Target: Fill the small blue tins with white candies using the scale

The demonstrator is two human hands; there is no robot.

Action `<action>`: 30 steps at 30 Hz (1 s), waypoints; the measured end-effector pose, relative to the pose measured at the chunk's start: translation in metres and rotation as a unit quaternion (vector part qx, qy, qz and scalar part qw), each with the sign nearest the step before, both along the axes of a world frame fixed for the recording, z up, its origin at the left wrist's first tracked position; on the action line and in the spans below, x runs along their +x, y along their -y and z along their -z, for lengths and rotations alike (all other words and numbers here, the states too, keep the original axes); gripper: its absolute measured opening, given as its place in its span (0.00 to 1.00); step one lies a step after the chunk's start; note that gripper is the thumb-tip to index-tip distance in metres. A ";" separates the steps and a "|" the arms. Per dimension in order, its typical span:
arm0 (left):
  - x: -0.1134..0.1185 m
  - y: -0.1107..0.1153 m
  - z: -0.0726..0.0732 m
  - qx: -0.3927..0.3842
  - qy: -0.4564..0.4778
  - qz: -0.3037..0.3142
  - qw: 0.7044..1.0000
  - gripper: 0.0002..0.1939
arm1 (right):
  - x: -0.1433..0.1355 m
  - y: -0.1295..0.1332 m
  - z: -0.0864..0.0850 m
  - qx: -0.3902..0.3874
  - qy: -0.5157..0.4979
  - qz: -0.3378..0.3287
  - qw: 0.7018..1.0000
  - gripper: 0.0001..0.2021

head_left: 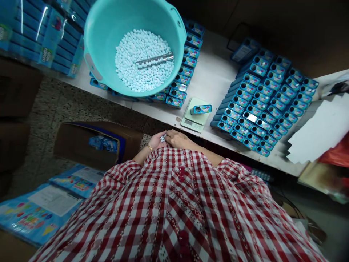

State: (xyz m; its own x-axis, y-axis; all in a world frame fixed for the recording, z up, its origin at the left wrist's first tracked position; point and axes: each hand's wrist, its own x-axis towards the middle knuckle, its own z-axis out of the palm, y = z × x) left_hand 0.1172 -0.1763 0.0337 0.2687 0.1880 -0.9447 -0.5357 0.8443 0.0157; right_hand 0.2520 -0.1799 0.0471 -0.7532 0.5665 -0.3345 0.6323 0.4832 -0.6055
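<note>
1. While a few white candies (163, 138) lie in the cupped left hand (156, 141), just off the counter's (215, 62) front edge, I'd hold that palm level so none roll out.
2. I read its fingers as half curled around the candies; those of the right hand (177, 139) bend over them, but I cannot tell whether they pinch any.
3. I'd part the candies with light fingertips, hands close together.
4. Nearest, at the front edge, sits the scale (190, 124), bearing one box (203, 109) with a round dark hole; a stray wrist could knock it.
5. Leftward, the tub (99, 40) holds more candies and a metal scoop (163, 58), hiding some boxes beneath.
6. Right of the scale, packed rows (246, 95) run back from the front edge, crowding that side.
</note>
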 end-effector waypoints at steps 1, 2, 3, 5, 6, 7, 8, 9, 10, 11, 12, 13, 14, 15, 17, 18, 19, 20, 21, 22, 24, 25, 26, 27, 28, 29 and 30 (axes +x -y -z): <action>0.002 -0.001 0.000 0.000 0.000 -0.001 1.000 0.15 | 0.002 -0.001 -0.001 0.003 0.001 -0.006 1.000 0.10; 0.004 -0.001 0.000 -0.002 -0.003 -0.002 1.000 0.14 | 0.004 -0.002 -0.003 0.008 0.002 -0.010 1.000 0.11; 0.006 -0.002 0.001 -0.005 -0.006 -0.002 1.000 0.14 | 0.006 -0.003 -0.004 0.012 0.000 -0.013 1.000 0.11; 0.012 -0.003 0.003 -0.005 -0.008 -0.004 1.000 0.13 | 0.012 -0.004 -0.006 0.016 -0.015 -0.024 0.999 0.11; 0.015 -0.003 0.004 -0.002 -0.005 -0.007 1.000 0.13 | 0.016 -0.004 -0.007 0.018 -0.030 -0.031 0.999 0.12; 0.019 -0.003 0.005 0.002 -0.002 -0.011 1.000 0.13 | 0.022 -0.005 -0.007 0.024 -0.048 -0.036 0.998 0.12; 0.022 -0.004 0.006 0.007 0.001 -0.016 1.000 0.13 | 0.030 -0.006 -0.008 0.036 -0.066 -0.035 0.997 0.13; 0.025 -0.004 0.006 0.013 0.002 -0.022 1.000 0.13 | 0.041 -0.009 -0.009 0.053 -0.080 -0.022 0.995 0.13; 0.029 -0.004 0.007 0.016 0.001 -0.026 1.000 0.14 | 0.055 -0.012 -0.009 0.076 -0.083 0.011 0.994 0.14; 0.032 -0.004 0.007 0.019 -0.002 -0.032 0.999 0.14 | 0.071 -0.017 -0.009 0.104 -0.074 0.062 0.990 0.15; 0.035 -0.005 0.007 0.021 -0.006 -0.038 0.999 0.14 | 0.089 -0.022 -0.009 0.131 -0.054 0.122 0.982 0.15; 0.037 -0.005 0.007 0.021 -0.012 -0.046 0.999 0.13 | 0.107 -0.029 -0.008 0.157 -0.025 0.189 0.969 0.16; 0.040 -0.005 0.006 0.019 -0.018 -0.055 0.998 0.13 | 0.124 -0.036 -0.006 0.176 0.006 0.234 0.956 0.18; 0.043 -0.006 0.006 0.015 -0.026 -0.065 0.997 0.13 | 0.139 -0.043 -0.004 0.183 0.032 0.248 0.951 0.20; 0.048 -0.008 0.005 0.011 -0.037 -0.087 0.995 0.14 | 0.159 -0.055 0.003 0.179 0.072 0.226 0.955 0.26; 0.051 -0.009 0.005 0.011 -0.040 -0.097 0.994 0.14 | 0.164 -0.060 0.006 0.169 0.084 0.201 0.961 0.27; 0.053 -0.010 0.004 0.011 -0.043 -0.108 0.993 0.14 | 0.166 -0.064 0.009 0.157 0.092 0.178 0.967 0.26; 0.054 -0.011 0.003 0.012 -0.047 -0.119 0.992 0.14 | 0.166 -0.067 0.012 0.145 0.096 0.161 0.972 0.25; 0.056 -0.012 0.003 0.012 -0.052 -0.132 0.990 0.13 | 0.166 -0.072 0.015 0.136 0.095 0.152 0.974 0.23; 0.056 -0.013 0.002 0.011 -0.057 -0.144 0.988 0.12 | 0.167 -0.078 0.017 0.130 0.093 0.150 0.976 0.22; 0.055 -0.015 0.001 0.006 -0.067 -0.162 0.984 0.11 | 0.174 -0.098 0.020 0.134 0.093 0.169 0.972 0.20; 0.054 -0.016 0.001 0.002 -0.072 -0.166 0.983 0.11 | 0.180 -0.112 0.021 0.145 0.101 0.188 0.966 0.20; 0.052 -0.018 0.001 0.000 -0.076 -0.168 0.983 0.10 | 0.187 -0.130 0.022 0.159 0.116 0.212 0.957 0.19; 0.050 -0.019 0.001 -0.003 -0.082 -0.172 0.982 0.10 | 0.195 -0.150 0.023 0.176 0.133 0.240 0.945 0.19; 0.047 -0.020 0.001 -0.007 -0.090 -0.178 0.980 0.10 | 0.202 -0.172 0.024 0.193 0.151 0.270 0.931 0.19; 0.045 -0.021 0.001 -0.010 -0.099 -0.185 0.978 0.10 | 0.208 -0.195 0.025 0.208 0.164 0.301 0.916 0.19; 0.043 -0.021 0.001 -0.011 -0.106 -0.193 0.976 0.10 | 0.212 -0.218 0.028 0.218 0.171 0.330 0.903 0.19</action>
